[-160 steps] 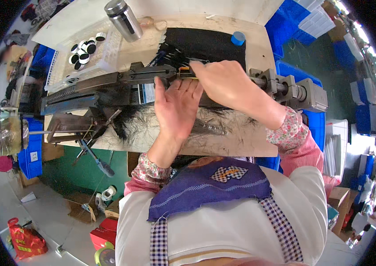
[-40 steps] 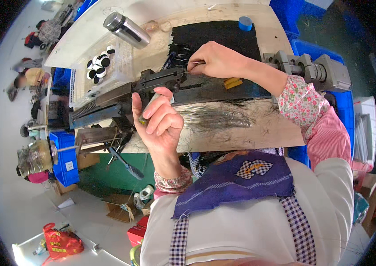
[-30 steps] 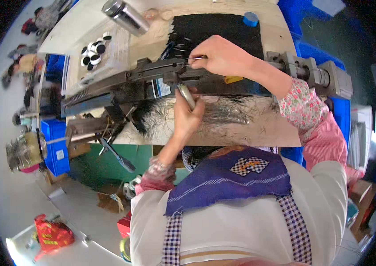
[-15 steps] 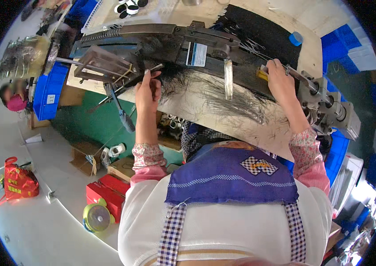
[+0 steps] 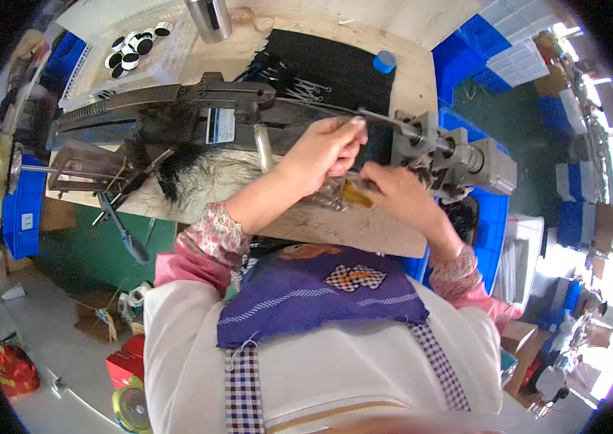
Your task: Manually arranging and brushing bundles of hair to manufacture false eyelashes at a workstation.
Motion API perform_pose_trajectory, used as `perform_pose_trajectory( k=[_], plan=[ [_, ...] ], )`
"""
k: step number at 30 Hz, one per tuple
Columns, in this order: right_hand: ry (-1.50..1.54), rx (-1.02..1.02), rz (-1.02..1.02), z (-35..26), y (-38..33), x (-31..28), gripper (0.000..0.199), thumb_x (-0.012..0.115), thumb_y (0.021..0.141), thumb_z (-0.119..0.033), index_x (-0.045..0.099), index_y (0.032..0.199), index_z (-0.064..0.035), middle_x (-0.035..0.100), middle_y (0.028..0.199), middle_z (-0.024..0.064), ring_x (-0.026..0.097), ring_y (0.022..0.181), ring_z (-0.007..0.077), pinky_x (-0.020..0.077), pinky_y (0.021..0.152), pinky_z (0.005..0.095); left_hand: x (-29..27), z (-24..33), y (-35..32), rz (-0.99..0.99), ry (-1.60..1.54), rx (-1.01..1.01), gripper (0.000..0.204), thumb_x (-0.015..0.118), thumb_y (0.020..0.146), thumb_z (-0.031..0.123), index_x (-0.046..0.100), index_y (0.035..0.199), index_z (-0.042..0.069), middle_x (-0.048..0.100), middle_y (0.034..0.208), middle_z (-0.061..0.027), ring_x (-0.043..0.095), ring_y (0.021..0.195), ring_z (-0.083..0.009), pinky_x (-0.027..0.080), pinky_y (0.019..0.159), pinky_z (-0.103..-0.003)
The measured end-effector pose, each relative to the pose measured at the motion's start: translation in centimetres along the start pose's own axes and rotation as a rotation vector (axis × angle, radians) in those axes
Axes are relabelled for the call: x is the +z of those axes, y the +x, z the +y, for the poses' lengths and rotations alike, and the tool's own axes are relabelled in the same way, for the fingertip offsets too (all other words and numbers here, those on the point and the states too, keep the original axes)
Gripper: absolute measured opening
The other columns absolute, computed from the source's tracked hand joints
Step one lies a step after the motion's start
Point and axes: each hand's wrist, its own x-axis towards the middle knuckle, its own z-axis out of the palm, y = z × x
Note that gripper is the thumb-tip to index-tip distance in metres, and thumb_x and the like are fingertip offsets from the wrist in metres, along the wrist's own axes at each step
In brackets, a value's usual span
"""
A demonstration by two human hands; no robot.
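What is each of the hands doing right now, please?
Left hand: fingers curled shut, pinching the top of a clear plastic bag.
Right hand: closed on the same bag, by its yellow piece.

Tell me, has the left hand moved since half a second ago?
Yes. The left hand has moved rightward along the long dark machine, from its left end to the right hand by the motor block.
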Motion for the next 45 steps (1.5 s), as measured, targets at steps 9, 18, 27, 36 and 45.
perform_pose_trajectory(
  k=[9, 18, 27, 36, 45],
  plan=[
    [0.008, -0.129, 0.477, -1.7, 3.2, -6.8, 0.018, 0.052, 0.082, 0.001, 0.056, 0.098, -0.0068, 0.061, 0.084, 0.0152, 0.061, 0.078, 0.0364, 0.0488, 0.068, 0.0447, -1.3, -1.6, 0.6, 0.463, -0.019, 0.355, 0.028, 0.048, 0.099, 0.029, 0.052, 0.082, 0.007, 0.035, 0.056, 0.005, 0.03, 0.045, -0.0049, 0.023, 0.041, -0.022],
    [0.174, -0.139, 0.003, -1.1, 13.1, -4.8, 0.023, 0.053, 0.084, -0.007, 0.065, 0.101, 0.0025, 0.067, 0.08, 0.0125, 0.064, 0.071, 0.0236, 0.0498, 0.066, 0.0344, -0.7, -1.6, 0.4, 0.514, -0.062, 0.299, 0.028, 0.048, 0.099, 0.03, 0.055, 0.085, 0.006, 0.036, 0.054, 0.0037, 0.029, 0.045, -0.0072, 0.023, 0.043, -0.024],
    [0.681, 0.174, -0.294, -0.3, 14.6, -6.9, 0.023, 0.056, 0.091, -0.008, 0.058, 0.104, 0.01, 0.065, 0.105, 0.0102, 0.06, 0.067, 0.0104, 0.0536, 0.061, 0.0268, -0.6, -1.1, 0.2, 0.442, -0.022, 0.259, 0.049, 0.033, 0.101, 0.044, 0.057, 0.098, 0.002, 0.061, 0.075, -0.0085, 0.059, 0.061, -0.0156, 0.047, 0.054, -0.028],
    [-0.279, 0.016, 0.242, -0.6, 13.3, -9.1, 0.034, 0.056, 0.089, -0.029, 0.059, 0.116, -0.0076, 0.056, 0.098, 0.0238, 0.057, 0.094, 0.0402, 0.0472, 0.081, 0.0429, -1.7, 1.1, -0.4, 0.032, -0.79, 0.257, 0.079, 0.034, 0.093, 0.061, 0.032, 0.131, -0.008, 0.043, 0.13, -0.0235, 0.041, 0.125, -0.035, 0.038, 0.105, -0.043],
    [-0.16, -0.311, 0.426, -3.6, 11.5, -4.5, 0.023, 0.064, 0.073, -0.004, 0.065, 0.096, -0.0038, 0.058, 0.083, 0.0097, 0.058, 0.084, 0.0291, 0.0493, 0.072, 0.0382, -1.8, -0.4, -1.1, -0.016, -0.787, 0.353, 0.069, 0.036, 0.094, 0.057, 0.041, 0.125, -0.005, 0.046, 0.131, -0.0153, 0.041, 0.127, -0.026, 0.031, 0.109, -0.039]
  ],
)
